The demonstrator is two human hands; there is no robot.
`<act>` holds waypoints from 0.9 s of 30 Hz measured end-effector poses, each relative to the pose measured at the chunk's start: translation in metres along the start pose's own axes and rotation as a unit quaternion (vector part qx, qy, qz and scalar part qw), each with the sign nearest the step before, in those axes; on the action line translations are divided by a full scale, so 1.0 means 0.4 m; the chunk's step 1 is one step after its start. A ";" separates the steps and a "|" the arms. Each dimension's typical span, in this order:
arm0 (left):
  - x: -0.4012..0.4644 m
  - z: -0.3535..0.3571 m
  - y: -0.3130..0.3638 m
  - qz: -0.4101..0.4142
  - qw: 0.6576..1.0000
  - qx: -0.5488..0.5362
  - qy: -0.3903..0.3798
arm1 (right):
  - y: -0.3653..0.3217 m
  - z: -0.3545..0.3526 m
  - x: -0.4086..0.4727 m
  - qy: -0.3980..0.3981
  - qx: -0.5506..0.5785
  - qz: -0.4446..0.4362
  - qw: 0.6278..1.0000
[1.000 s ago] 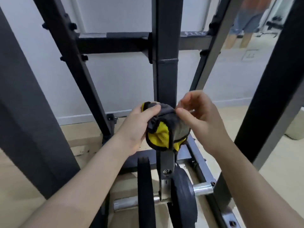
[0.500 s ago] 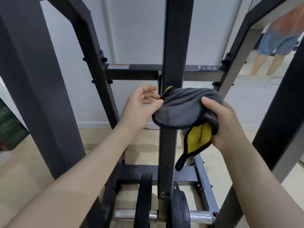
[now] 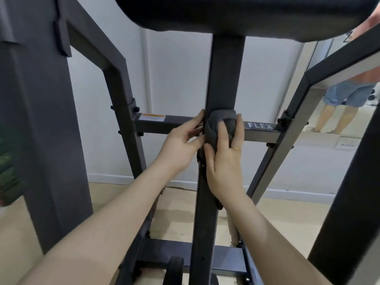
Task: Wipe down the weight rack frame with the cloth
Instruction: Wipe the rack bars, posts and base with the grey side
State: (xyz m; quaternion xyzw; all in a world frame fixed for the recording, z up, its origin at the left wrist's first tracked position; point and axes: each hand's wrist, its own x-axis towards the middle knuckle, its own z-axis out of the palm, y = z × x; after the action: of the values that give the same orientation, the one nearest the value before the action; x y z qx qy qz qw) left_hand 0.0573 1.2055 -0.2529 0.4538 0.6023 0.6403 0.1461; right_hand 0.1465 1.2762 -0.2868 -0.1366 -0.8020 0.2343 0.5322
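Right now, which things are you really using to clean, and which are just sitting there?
For the job:
- grey cloth
- centre post of the rack frame
- right hand pressing the cloth
- left hand beside it

Just there:
- weight plate
- wall mirror
- warning sticker

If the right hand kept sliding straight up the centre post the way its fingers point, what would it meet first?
The right hand, pressing the cloth to the centre post, would probably run along bare post and then meet the dark padded underside at the top; nothing else shows in between.
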 end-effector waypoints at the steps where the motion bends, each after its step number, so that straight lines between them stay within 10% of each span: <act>1: -0.001 -0.001 0.004 -0.005 1.000 -0.017 -0.003 | 0.003 0.002 -0.006 -0.006 -0.002 -0.003 1.000; 27: 0.031 -0.020 0.095 0.027 1.000 -0.003 -0.015 | -0.081 -0.079 0.240 0.009 0.061 -0.048 0.997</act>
State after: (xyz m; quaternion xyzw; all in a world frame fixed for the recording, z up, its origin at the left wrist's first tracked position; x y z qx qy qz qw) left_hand 0.0581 1.2007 -0.2125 0.4796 0.5857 0.6386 0.1388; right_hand 0.1385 1.3007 -0.1837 -0.0672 -0.7872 0.2556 0.5572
